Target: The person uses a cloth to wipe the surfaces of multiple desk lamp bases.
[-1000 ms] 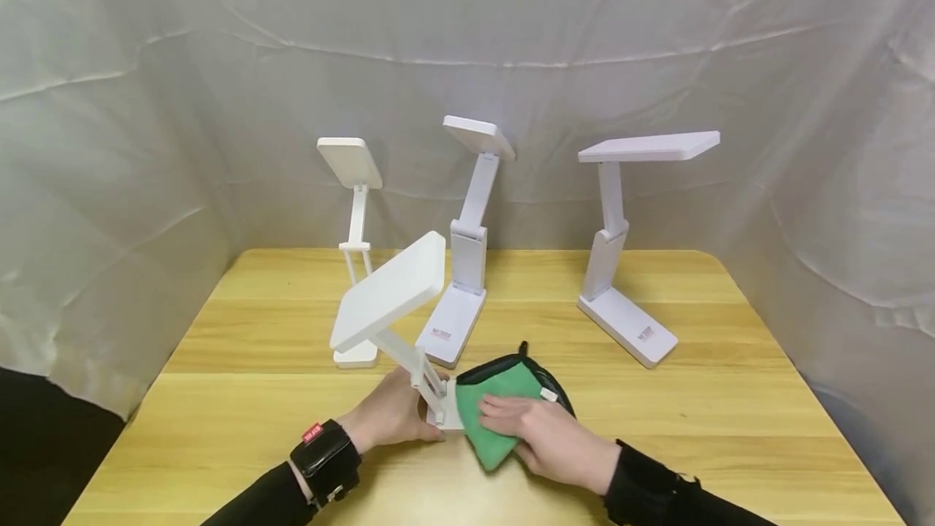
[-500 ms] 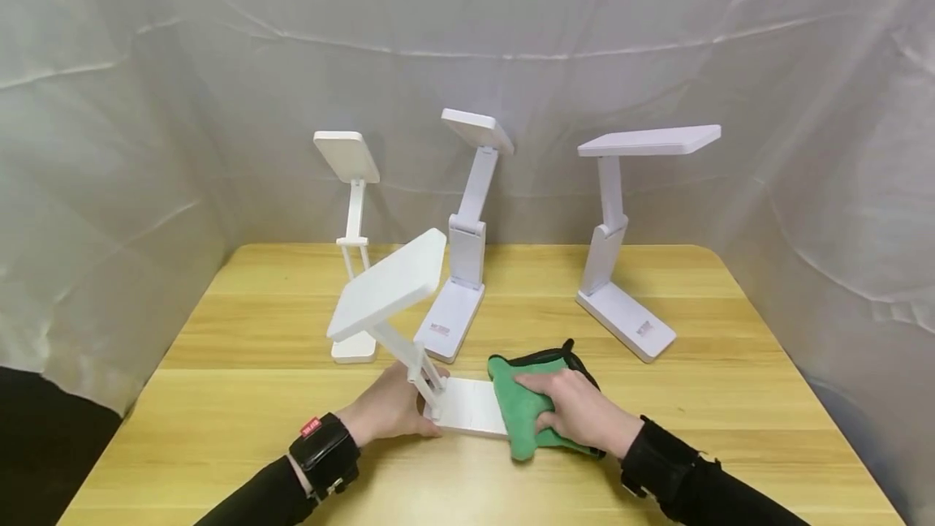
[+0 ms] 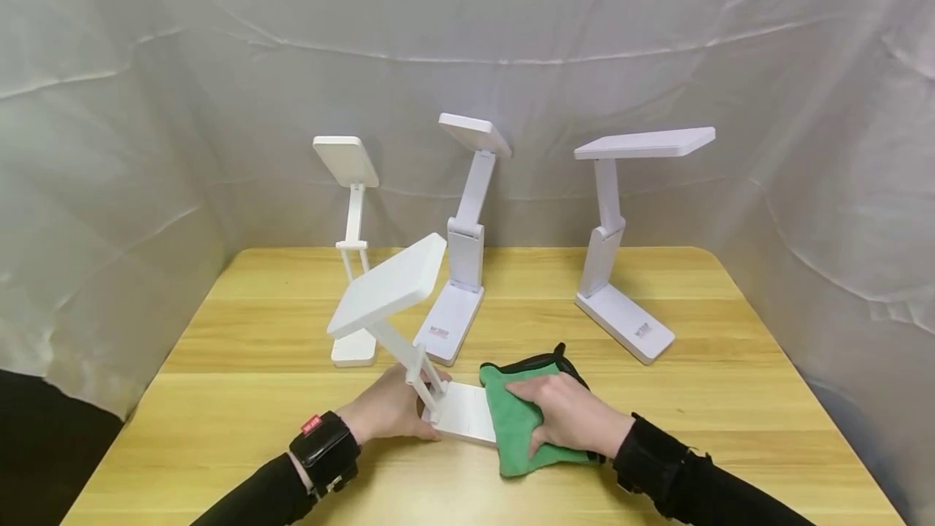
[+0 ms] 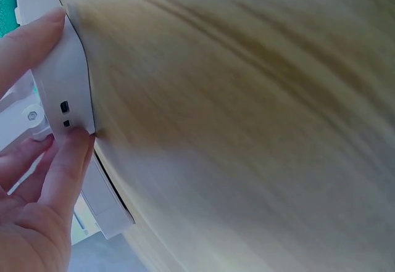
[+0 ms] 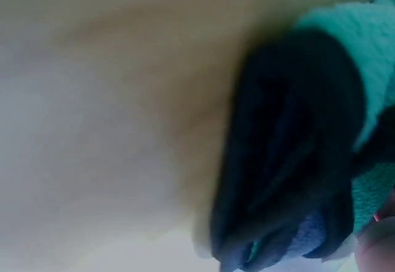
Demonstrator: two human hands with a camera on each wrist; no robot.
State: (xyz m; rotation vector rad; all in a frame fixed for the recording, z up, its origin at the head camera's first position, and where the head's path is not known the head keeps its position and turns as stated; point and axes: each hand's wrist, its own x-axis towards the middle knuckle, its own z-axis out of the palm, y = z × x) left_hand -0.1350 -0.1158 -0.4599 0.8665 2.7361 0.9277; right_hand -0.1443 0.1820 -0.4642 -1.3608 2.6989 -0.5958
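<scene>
A white folding desk lamp (image 3: 389,286) stands at the front of the table, its flat head tilted over the left hand (image 3: 390,408). That hand grips the hinge end of the lamp's base (image 3: 467,414), thumb and fingers on opposite sides. In the left wrist view two small ports (image 4: 65,107) show on the base's end face. A green cloth (image 3: 514,424) with black edging covers the base's right end. The right hand (image 3: 573,414) holds the cloth there, thumb and fingers bent over it. In the right wrist view the dark, folded edging (image 5: 290,142) fills the middle.
Three more white desk lamps stand unfolded behind: a left one (image 3: 354,213), a middle one (image 3: 466,254) and a right one (image 3: 604,262). Their bases rest on the wooden table (image 3: 701,428). A pale curtain (image 3: 584,39) surrounds the back and sides.
The right hand and green cloth slid right along the lamp's base, baring its middle, then shifted slightly back left and nearer. The left hand keeps its grip; the lamp stays put.
</scene>
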